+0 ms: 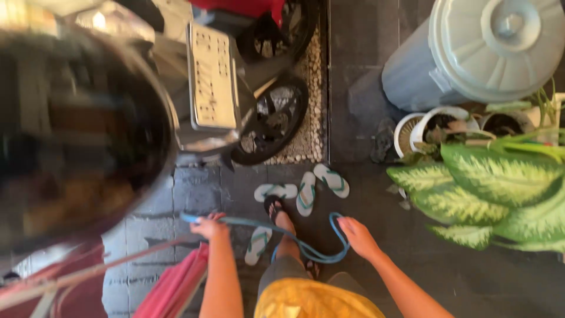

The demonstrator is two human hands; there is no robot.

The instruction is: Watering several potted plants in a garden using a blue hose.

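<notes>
Head view, looking straight down: the left hand [209,227] has its fingers curled tight around one end of a blue cord [306,250], gripping it out over the dark tiled floor [471,277]. The right hand [358,235] pinches the cord too, fingers closed on a loop that curls up beside the thumb. Between the two hands the cord sags and runs across the person's leg, just above a foot in a black sandal [275,207]. Just beyond the foot lie pale flip-flops [306,193] with green straps, scattered on the tiles. A motorbike wheel [273,121] stands further ahead over a pebble strip. Off to the right, a grey lidded bin [471,50] and a broad-leaved potted plant [500,182]. Red fabric [173,288] hangs low by the left forearm.
</notes>
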